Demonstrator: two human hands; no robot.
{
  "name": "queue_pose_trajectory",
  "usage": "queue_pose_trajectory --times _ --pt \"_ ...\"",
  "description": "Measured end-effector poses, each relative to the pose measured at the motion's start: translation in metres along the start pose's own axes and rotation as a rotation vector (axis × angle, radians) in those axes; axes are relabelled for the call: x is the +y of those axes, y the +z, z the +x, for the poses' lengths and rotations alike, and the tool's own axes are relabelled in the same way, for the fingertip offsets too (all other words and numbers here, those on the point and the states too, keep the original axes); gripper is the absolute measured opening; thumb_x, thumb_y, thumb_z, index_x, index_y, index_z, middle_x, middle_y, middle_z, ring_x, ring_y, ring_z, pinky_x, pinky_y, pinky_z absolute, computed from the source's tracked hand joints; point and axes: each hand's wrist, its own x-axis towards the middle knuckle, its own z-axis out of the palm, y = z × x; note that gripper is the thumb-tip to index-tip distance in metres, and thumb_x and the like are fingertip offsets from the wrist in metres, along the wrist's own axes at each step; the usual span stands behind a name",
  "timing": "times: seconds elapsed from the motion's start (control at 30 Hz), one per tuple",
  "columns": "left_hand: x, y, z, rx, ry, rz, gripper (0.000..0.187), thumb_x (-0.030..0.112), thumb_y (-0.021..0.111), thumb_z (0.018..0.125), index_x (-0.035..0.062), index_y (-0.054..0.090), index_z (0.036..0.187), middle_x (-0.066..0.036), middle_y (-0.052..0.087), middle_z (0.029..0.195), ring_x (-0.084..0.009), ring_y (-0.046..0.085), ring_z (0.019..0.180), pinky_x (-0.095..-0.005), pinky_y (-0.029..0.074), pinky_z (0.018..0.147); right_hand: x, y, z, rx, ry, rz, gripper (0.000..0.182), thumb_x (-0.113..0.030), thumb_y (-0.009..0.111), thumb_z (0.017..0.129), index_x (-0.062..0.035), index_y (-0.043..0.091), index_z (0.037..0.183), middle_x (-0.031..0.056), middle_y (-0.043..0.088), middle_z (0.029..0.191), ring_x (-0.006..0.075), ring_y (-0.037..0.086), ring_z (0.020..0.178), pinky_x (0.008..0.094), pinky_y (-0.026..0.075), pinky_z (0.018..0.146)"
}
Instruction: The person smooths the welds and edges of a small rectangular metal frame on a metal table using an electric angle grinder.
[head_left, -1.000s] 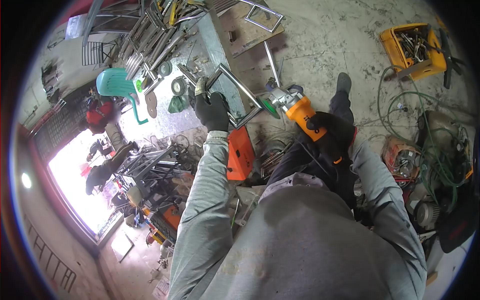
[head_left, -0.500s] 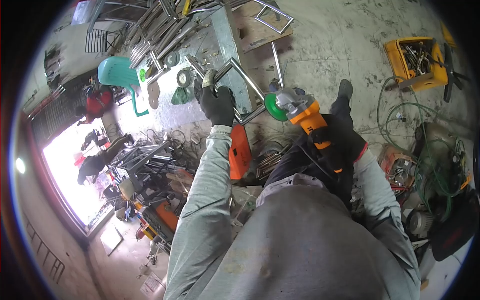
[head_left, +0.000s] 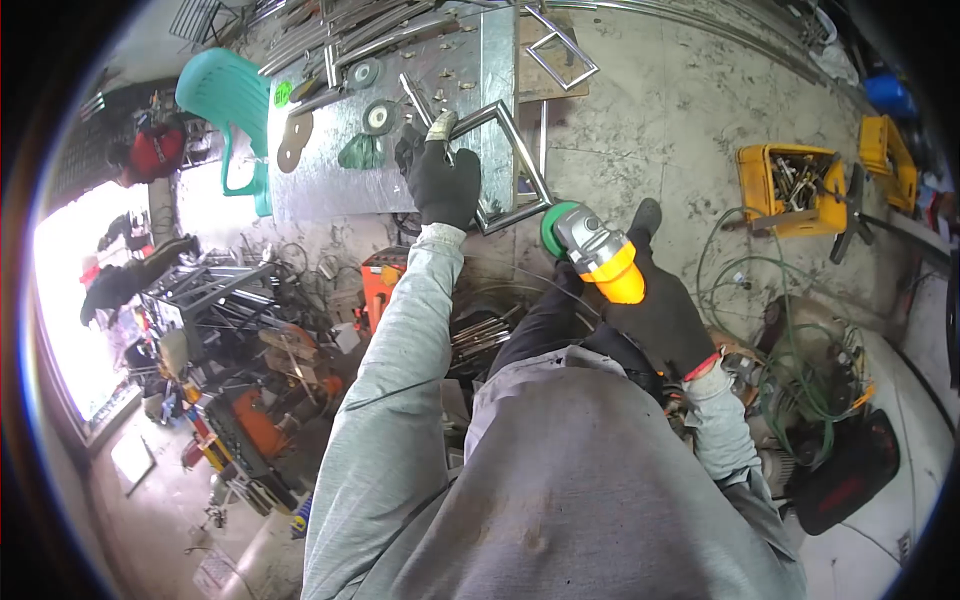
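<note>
My left hand [head_left: 445, 182], in a dark glove, is closed round one side of a shiny rectangular metal frame [head_left: 523, 155] at the edge of the metal-topped table [head_left: 330, 190]. My right hand [head_left: 665, 315], also dark-gloved, grips an orange and grey angle grinder [head_left: 603, 252]. The grinder's green disc [head_left: 555, 230] is close to the frame's lower right corner; whether they touch I cannot tell. On the table by my left hand lie a round grey disc [head_left: 379, 117] and a crumpled green cloth or bag [head_left: 361, 152].
A teal plastic chair [head_left: 215, 90] stands left of the table. Metal tubes [head_left: 390, 35] are piled at its far side. A yellow bin [head_left: 790, 160] of metal parts and green hoses [head_left: 780, 260] are at the right. People [head_left: 145, 265] are at the left.
The view has shifted, moving the table and bin leftward in the picture. The grinder sits slightly lower, with its disc still near the frame. Both hands keep their hold.
</note>
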Motion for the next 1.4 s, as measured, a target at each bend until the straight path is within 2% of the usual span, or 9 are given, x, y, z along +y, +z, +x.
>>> queue_pose_trajectory --times 0.23,0.37,0.5,0.63,0.7,0.8,1.07,1.13,1.4 --pt "0.004 -0.007 0.000 -0.109 -0.060 -0.162 0.060 0.025 0.066 0.089 0.0253 0.069 0.148 -0.028 0.060 0.154 -0.0479 0.035 0.159 -0.0521 0.020 0.135 -0.019 0.010 0.006 0.075 0.008 -0.085 0.050 -0.025 0.081 0.085 -0.0046 0.071 0.130 0.0151 0.079 0.105 0.0296 0.077 0.095 0.0414 0.058 0.086" --pt "0.010 -0.015 0.000 -0.185 -0.148 -0.184 0.059 0.028 0.067 0.091 0.0268 0.067 0.150 -0.024 0.068 0.141 -0.0454 0.060 0.135 -0.0525 0.043 0.121 -0.042 0.016 0.006 0.076 0.003 -0.188 0.047 -0.027 0.079 0.086 -0.0014 0.070 0.124 0.0180 0.078 0.101 0.0332 0.076 0.092 0.0436 0.057 0.084" --pt "0.006 -0.010 0.000 -0.180 -0.142 -0.084 0.059 0.033 0.069 0.092 0.0281 0.067 0.150 -0.021 0.070 0.133 -0.0425 0.067 0.122 -0.0511 0.049 0.113 -0.052 0.024 -0.006 0.097 0.061 -0.184 0.048 -0.029 0.078 0.086 0.0000 0.070 0.123 0.0209 0.078 0.102 0.0362 0.077 0.095 0.0453 0.057 0.086" --pt "0.000 -0.001 -0.003 0.200 0.147 0.188 0.060 0.035 0.070 0.092 0.0285 0.066 0.151 -0.024 0.066 0.144 -0.0435 0.062 0.134 -0.0504 0.044 0.120 -0.061 0.023 0.002 0.078 0.031 -0.234 0.047 -0.030 0.078 0.086 0.0005 0.071 0.121 0.0192 0.078 0.103 0.0340 0.076 0.095 0.0442 0.057 0.086" --pt "0.010 -0.020 0.004 -0.277 -0.157 -0.128 0.061 0.036 0.070 0.091 0.0290 0.066 0.151 -0.028 0.053 0.162 -0.0446 0.047 0.153 -0.0497 0.033 0.130 -0.068 0.022 0.006 0.023 0.061 -0.199 0.045 -0.030 0.079 0.086 0.0004 0.072 0.119 0.0170 0.078 0.102 0.0314 0.075 0.092 0.0434 0.057 0.086" --pt "0.002 -0.004 -0.002 -0.018 0.011 0.026 0.060 0.037 0.070 0.091 0.0296 0.067 0.150 -0.028 0.055 0.159 -0.0447 0.050 0.151 -0.0495 0.035 0.129 -0.053 0.024 0.004 0.034 0.080 -0.189 0.043 -0.029 0.079 0.087 -0.0004 0.073 0.118 0.0152 0.078 0.101 0.0287 0.074 0.090 0.0418 0.058 0.085" --pt "0.008 -0.016 0.000 -0.237 -0.168 -0.159 0.060 0.034 0.069 0.091 0.0300 0.066 0.151 -0.027 0.062 0.151 -0.0443 0.052 0.149 -0.0503 0.037 0.127 -0.071 0.020 0.012 -0.051 0.161 -0.207 0.044 -0.027 0.080 0.085 -0.0007 0.073 0.121 0.0115 0.078 0.100 0.0235 0.073 0.090 0.0391 0.057 0.083" --pt "0.005 -0.008 -0.002 0.096 0.061 0.056 0.059 0.033 0.069 0.091 0.0288 0.066 0.150 -0.025 0.067 0.141 -0.0436 0.060 0.139 -0.0511 0.041 0.123 -0.063 0.026 0.004 0.013 0.047 -0.169 0.044 -0.024 0.079 0.085 0.0004 0.073 0.121 0.0094 0.077 0.096 0.0202 0.072 0.085 0.0368 0.057 0.079" --pt "0.006 -0.013 -0.001 -0.153 -0.093 -0.190 0.060 0.033 0.069 0.090 0.0279 0.067 0.150 -0.032 0.057 0.155 -0.0464 0.041 0.157 -0.0529 0.023 0.134 -0.062 0.017 0.005 -0.027 0.106 -0.130 0.040 -0.021 0.078 0.088 -0.0004 0.073 0.121 0.0070 0.077 0.100 0.0177 0.072 0.090 0.0350 0.057 0.084"
